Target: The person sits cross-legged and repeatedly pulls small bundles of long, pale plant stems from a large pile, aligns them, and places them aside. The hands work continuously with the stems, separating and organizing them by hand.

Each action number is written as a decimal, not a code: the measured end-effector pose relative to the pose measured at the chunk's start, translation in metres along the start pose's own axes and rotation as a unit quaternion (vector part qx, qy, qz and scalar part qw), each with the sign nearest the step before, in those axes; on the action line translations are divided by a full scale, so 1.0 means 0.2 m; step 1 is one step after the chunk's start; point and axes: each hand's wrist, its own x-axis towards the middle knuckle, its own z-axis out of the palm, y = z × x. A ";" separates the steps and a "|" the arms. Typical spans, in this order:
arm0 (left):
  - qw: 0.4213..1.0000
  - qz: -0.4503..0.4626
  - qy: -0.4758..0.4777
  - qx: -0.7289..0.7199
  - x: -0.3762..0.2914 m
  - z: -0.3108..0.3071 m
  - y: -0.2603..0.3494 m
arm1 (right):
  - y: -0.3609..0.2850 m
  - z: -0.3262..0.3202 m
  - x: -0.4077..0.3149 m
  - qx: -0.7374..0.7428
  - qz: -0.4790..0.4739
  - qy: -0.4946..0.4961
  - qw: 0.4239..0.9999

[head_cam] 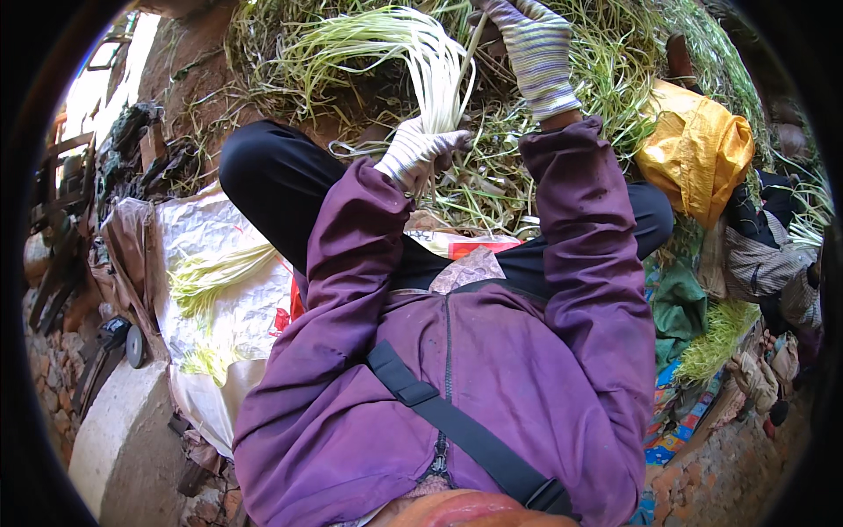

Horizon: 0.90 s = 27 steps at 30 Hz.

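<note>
My left hand [421, 150], in a striped knit glove, is closed round the lower end of a bunch of long pale green-white stalks [431, 72]. The stalks rise from the fist and their greener tips droop to the left. At the top, my right hand [530, 49], gloved alike, pinches a thin stem [473, 46] that slants down beside the bunch; its fingertips are partly cut off by the picture's edge. Behind both hands spreads a large heap of green stalks [612, 59], with loose trimmings [494, 171] below it.
On a white woven sack [217, 230] at the left lie bundles of pale stalks [220, 273]. A yellow sack [698, 148] stands by the right knee, with green cloth [678, 316] below it. Another person's patterned sleeve [757, 260] shows at far right, near pale stalks. A stone block [118, 421] is at lower left.
</note>
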 end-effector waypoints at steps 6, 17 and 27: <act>0.999 0.021 0.018 -0.041 0.00 -0.03 0.06 | 0.22 -0.19 -0.13 -0.157 0.079 -0.050 0.983; 0.985 -0.045 -0.077 -0.149 -0.02 -0.05 0.10 | 0.39 -0.15 -0.76 0.113 0.329 -0.085 0.934; 0.978 -0.050 -0.024 -0.199 -0.02 -0.05 0.11 | 0.25 -0.20 -0.90 0.327 0.294 -0.122 0.890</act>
